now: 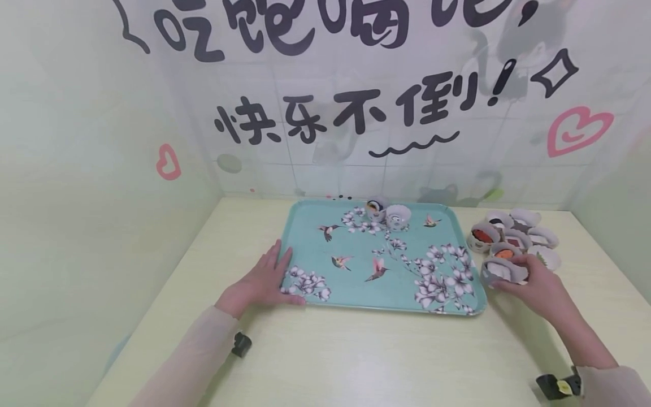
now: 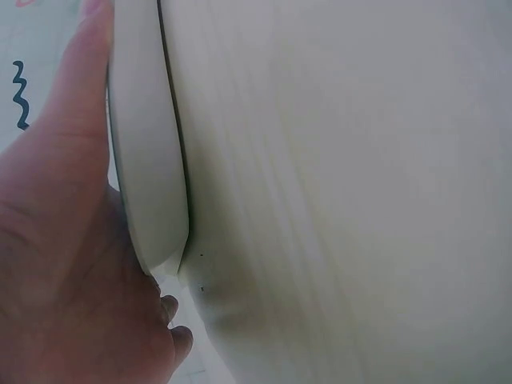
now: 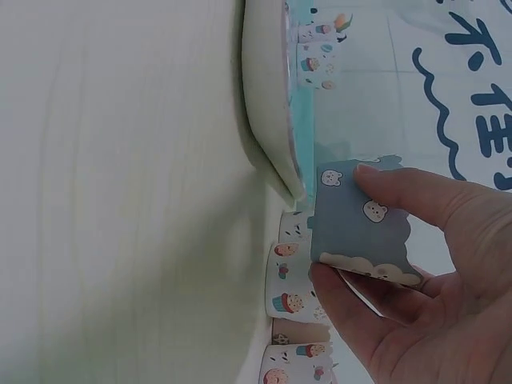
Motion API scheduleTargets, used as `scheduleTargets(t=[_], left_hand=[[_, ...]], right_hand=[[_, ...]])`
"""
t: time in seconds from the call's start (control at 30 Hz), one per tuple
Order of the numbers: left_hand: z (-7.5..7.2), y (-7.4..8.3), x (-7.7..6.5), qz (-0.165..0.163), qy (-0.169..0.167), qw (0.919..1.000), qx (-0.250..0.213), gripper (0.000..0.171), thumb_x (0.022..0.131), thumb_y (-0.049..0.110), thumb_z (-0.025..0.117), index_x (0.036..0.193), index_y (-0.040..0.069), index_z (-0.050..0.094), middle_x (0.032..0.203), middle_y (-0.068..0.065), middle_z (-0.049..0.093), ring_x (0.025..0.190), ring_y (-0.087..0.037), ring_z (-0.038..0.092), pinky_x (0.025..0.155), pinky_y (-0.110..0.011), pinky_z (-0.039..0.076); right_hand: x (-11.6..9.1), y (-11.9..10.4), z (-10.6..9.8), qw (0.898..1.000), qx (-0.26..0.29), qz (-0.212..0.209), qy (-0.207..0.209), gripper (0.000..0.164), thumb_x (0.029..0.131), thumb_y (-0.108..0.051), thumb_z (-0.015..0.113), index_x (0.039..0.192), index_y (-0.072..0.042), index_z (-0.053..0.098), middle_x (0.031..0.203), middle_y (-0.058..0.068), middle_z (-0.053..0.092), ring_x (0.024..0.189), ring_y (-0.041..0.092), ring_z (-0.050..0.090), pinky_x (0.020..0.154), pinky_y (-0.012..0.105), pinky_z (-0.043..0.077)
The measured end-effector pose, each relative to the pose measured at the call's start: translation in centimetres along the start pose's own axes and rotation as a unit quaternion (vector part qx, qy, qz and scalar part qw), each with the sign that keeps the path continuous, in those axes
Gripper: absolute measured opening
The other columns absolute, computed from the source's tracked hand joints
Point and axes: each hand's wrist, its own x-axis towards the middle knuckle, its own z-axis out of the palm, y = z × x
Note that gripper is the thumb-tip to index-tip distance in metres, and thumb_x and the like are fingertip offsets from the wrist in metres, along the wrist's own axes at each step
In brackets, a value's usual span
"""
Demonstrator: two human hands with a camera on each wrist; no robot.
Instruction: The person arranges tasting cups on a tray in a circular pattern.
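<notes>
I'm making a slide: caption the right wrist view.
The right hand holds a blue-grey paper cup near a tray.

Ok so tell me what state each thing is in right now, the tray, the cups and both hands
Tray: flat on the table.
Two cups on the tray: upright, near its far edge.
Grey-blue cup: held, mouth upward.
Other cups: standing clustered right of the tray.
Left hand: touching the tray's near left corner.
Right hand: pinching the grey-blue cup.

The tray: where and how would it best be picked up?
Probably by both short ends of the tray, coming from left and right. Its wall slopes outward above the table, leaving fingers some room beneath. On the right, choose the near corner, since cups stand close to the far part.
</notes>
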Motion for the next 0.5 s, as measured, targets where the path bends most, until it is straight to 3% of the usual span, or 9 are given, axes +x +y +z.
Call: scheduleTargets(t=[0.27,0.5], left_hand=[[0.2,-0.2,0.2,0.002,0.003,1.0000,0.008,0.130,0.073,0.073,0.072,0.159,0.000,0.008,0.165,-0.029,-0.007,0.153,-0.047,0.004,0.125,-0.057,0.015],[0.3,-0.2,0.3,-0.005,0.004,1.0000,0.007,0.130,0.073,0.074,0.071,0.160,0.001,0.007,0.165,-0.028,-0.007,0.154,-0.046,0.003,0.126,-0.057,0.016]], right_hand=[[0.3,-1.3,0.3,1.000,0.013,-0.014,0.008,0.064,0.086,-0.030,0.079,0.127,0.007,0.047,0.122,0.037,0.054,0.097,0.044,0.054,0.068,0.033,0.044],[0.9,-2.5,0.4,1.000,0.015,-0.026,0.008,0.066,0.086,-0.030,0.079,0.129,0.007,0.045,0.126,0.037,0.053,0.101,0.047,0.055,0.074,0.043,0.050]])
